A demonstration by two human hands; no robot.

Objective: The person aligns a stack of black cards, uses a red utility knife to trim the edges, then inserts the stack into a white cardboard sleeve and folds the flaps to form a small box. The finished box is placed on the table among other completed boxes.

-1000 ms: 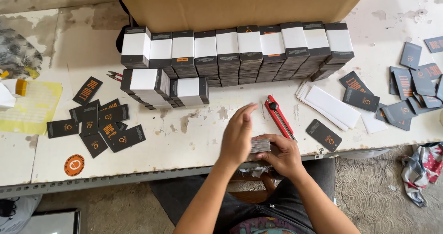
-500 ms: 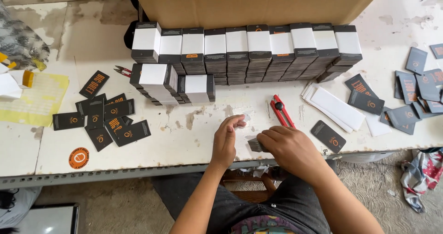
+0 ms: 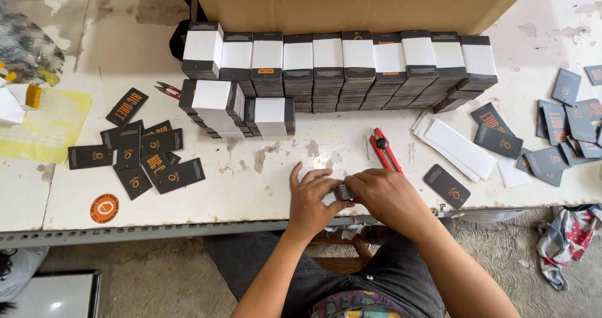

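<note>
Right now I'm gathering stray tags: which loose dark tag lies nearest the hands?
The single dark tag lying alone just right of the right hand, below the red cutter. The other loose tags lie in clusters farther off.

Small grey stack of tags (image 3: 345, 192) mostly covered by left hand (image 3: 311, 200) and right hand (image 3: 387, 196); count unreadable. Brown cardboard box (image 3: 351, 4) cut off at top edge. Patterned cloth (image 3: 566, 239) cropped at right edge.
</note>
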